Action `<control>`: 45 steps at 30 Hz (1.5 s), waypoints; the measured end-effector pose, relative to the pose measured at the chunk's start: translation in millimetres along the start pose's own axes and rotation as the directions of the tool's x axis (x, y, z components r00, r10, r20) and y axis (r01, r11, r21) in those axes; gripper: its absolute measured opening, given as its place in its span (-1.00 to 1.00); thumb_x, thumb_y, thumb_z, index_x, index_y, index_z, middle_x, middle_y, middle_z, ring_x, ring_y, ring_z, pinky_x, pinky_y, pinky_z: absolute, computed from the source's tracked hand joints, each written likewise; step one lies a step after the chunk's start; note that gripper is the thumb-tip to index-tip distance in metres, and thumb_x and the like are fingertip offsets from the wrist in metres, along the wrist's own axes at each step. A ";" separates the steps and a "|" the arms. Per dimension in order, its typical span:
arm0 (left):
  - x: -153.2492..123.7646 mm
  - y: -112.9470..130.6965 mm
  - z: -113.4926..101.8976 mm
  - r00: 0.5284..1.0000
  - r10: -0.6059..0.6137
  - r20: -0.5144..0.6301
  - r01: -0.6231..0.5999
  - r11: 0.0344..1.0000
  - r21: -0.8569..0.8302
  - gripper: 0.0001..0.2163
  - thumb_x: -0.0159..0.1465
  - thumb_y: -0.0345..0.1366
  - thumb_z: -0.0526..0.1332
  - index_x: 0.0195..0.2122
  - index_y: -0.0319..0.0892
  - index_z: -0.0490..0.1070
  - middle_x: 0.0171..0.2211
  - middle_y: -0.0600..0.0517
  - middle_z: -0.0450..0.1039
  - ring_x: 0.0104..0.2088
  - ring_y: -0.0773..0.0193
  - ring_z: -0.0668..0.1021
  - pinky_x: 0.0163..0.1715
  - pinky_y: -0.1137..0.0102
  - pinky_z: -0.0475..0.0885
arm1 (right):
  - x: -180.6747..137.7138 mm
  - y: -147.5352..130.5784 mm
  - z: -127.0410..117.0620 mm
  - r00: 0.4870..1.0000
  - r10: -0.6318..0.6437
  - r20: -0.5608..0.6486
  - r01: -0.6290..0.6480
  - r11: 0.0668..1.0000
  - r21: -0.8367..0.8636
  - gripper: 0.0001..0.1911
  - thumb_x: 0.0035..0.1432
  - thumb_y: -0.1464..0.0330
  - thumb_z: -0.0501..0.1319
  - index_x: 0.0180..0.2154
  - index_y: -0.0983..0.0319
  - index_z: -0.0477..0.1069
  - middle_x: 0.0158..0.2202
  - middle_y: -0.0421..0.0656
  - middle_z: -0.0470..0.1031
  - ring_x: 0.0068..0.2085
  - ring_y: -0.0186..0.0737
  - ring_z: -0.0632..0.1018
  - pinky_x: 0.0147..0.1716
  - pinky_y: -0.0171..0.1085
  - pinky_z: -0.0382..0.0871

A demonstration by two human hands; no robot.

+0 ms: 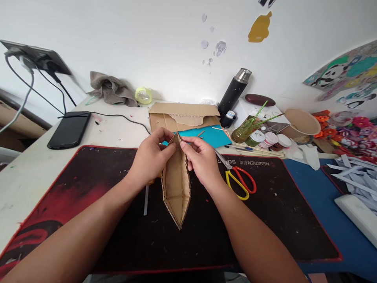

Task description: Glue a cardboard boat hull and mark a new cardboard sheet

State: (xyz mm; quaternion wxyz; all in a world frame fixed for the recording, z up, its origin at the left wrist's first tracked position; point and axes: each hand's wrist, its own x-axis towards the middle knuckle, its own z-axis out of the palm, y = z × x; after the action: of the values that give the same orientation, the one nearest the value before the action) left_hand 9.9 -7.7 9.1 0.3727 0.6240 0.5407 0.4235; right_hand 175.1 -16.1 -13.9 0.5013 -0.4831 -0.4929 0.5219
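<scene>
A boat-shaped piece of corrugated cardboard (176, 184) stands over the black and red desk mat (88, 188), pointed at both ends. My left hand (151, 157) pinches its far tip from the left, fingers closed on the cardboard wall. My right hand (202, 159) pinches the same far tip from the right, thumb and fingers pressed on the wall. Both forearms reach in from the bottom of the view.
Red and yellow scissors (240, 179) lie right of my right hand. Flat cardboard pieces (184, 114) and a teal sheet (210, 135) sit behind. A black flask (234, 92), paint jars (266, 139), a paper cup (302, 122) and a black phone (69, 129) ring the mat.
</scene>
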 end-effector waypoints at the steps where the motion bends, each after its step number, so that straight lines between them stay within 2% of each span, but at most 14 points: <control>1: -0.1 0.2 -0.1 1.000 -0.001 -0.002 0.001 1.000 0.001 -0.85 0.26 -0.17 0.29 -0.23 -0.10 0.45 -0.22 0.03 0.59 -0.27 0.21 0.55 -0.27 0.34 0.43 | 0.1 0.2 0.1 1.000 -0.001 -0.002 0.001 1.000 0.001 -0.59 0.24 0.04 0.43 -0.05 0.20 0.61 -0.59 -0.42 0.32 -0.69 -0.42 0.34 -0.68 -0.35 0.14; 4: -0.3 0.8 0.1 1.000 0.002 -0.009 -0.002 1.000 -0.005 -0.84 0.25 -0.15 0.30 -0.26 -0.10 0.44 -0.25 0.04 0.57 -0.28 0.22 0.54 -0.27 0.34 0.42 | 0.7 0.2 0.4 1.000 -0.002 -0.006 0.002 1.000 -0.007 -0.59 0.25 0.05 0.42 -0.05 0.21 0.61 -0.60 -0.42 0.33 -0.69 -0.42 0.34 -0.67 -0.36 0.14; 9: -1.6 1.6 1.1 0.999 -0.054 -0.002 0.054 0.998 -0.044 -0.79 0.23 -0.09 0.31 -0.25 -0.10 0.45 -0.31 0.04 0.54 -0.41 0.26 0.47 -0.45 0.37 0.33 | 0.6 -0.2 0.8 1.000 -0.002 -0.018 0.002 1.000 -0.009 -0.61 0.25 0.06 0.42 -0.07 0.22 0.59 -0.61 -0.42 0.33 -0.69 -0.42 0.34 -0.66 -0.35 0.16; 14: -3.2 2.9 0.9 0.995 -0.097 -0.003 0.096 0.995 -0.023 -0.76 0.22 -0.06 0.33 -0.24 -0.10 0.46 -0.39 0.05 0.53 -0.50 0.28 0.42 -0.53 0.38 0.24 | 0.4 1.5 0.8 1.000 -0.015 -0.006 0.015 1.000 -0.025 -0.63 0.27 0.07 0.41 -0.09 0.22 0.58 -0.62 -0.43 0.33 -0.69 -0.42 0.34 -0.66 -0.35 0.14; 22: -1.9 1.9 0.0 0.992 -0.127 -0.013 0.127 0.991 -0.040 -0.74 0.20 -0.03 0.35 -0.28 -0.11 0.49 -0.37 0.03 0.55 -0.44 0.24 0.45 -0.47 0.35 0.27 | 2.6 3.7 -0.5 0.999 -0.035 0.015 0.036 0.998 -0.047 -0.65 0.28 0.08 0.38 -0.10 0.21 0.59 -0.60 -0.41 0.36 -0.69 -0.42 0.36 -0.68 -0.35 0.14; 30: 0.4 -3.5 -0.4 0.987 -0.160 0.022 0.161 0.972 -0.173 -0.72 0.17 -0.04 0.42 -0.29 -0.12 0.48 -0.35 0.06 0.55 -0.38 0.23 0.49 -0.41 0.36 0.31 | 1.8 5.3 0.4 0.997 -0.072 0.039 0.075 0.994 -0.081 -0.68 0.31 0.08 0.35 -0.10 0.18 0.57 -0.59 -0.41 0.37 -0.69 -0.40 0.38 -0.67 -0.34 0.18; 39: 0.9 -3.7 2.1 0.991 -0.135 0.008 0.135 0.983 -0.121 -0.72 0.20 -0.01 0.39 -0.29 -0.12 0.48 -0.32 0.04 0.57 -0.35 0.21 0.51 -0.37 0.35 0.32 | -1.7 4.4 4.0 0.997 -0.072 -0.009 0.071 0.993 -0.091 -0.68 0.33 0.12 0.35 -0.03 0.19 0.58 -0.59 -0.40 0.33 -0.68 -0.38 0.37 -0.68 -0.32 0.16; 45: 1.2 -3.2 1.6 0.989 -0.147 0.010 0.147 0.982 -0.119 -0.71 0.19 -0.01 0.39 -0.30 -0.11 0.47 -0.32 0.04 0.57 -0.35 0.20 0.51 -0.39 0.34 0.33 | -1.2 5.6 3.1 0.997 -0.072 0.004 0.072 0.992 -0.103 -0.63 0.34 0.10 0.34 0.04 0.18 0.63 -0.59 -0.38 0.34 -0.68 -0.37 0.35 -0.66 -0.31 0.20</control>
State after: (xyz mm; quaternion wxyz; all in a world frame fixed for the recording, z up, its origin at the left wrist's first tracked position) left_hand 10.3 -6.1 5.7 0.4400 0.5593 0.5586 0.4261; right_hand 171.8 -17.5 -19.3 0.4942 -0.4904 -0.5362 0.4772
